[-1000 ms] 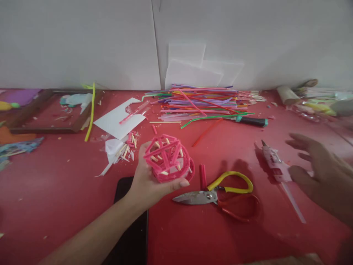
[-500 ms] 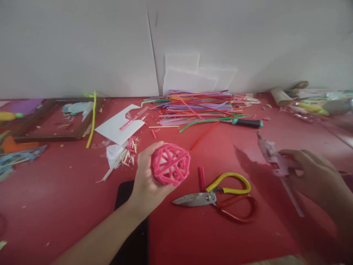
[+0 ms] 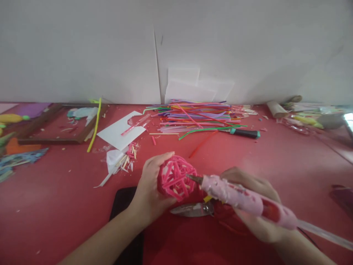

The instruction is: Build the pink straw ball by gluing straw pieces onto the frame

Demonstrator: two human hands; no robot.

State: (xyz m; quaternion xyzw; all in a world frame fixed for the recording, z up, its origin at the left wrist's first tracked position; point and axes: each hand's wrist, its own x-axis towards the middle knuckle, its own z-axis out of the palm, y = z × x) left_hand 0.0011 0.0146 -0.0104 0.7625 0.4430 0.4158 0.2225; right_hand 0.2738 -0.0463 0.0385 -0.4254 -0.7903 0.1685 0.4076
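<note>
My left hand (image 3: pixel 154 184) is closed round a pink openwork ball (image 3: pixel 178 178), built of crossing pink strips with pale bits showing inside. In my right hand (image 3: pixel 256 206) is a pink hot glue gun (image 3: pixel 234 197), crusted with dried glue, a clear glue stick (image 3: pixel 325 233) jutting from its rear. Its dark nozzle points left and appears at or just in front of the ball's right side; contact is hard to judge. Beneath both hands lie scissors (image 3: pixel 193 209), their handles mostly hidden by the glue gun and my right hand.
Colourful pipe cleaners (image 3: pixel 198 116) are heaped by the wall, beside a dark-handled cutter (image 3: pixel 245 133). White paper (image 3: pixel 118 136) and small cut sticks (image 3: pixel 128 156) lie left of centre. A brown frame (image 3: pixel 49 141) sits further left; a black phone-like slab (image 3: pixel 124 200) is under my left forearm.
My right hand has brought the glue gun leftward from the right side to the ball, now covering the scissors' handles. The ball has turned and shifted slightly right. The view has tilted a little.
</note>
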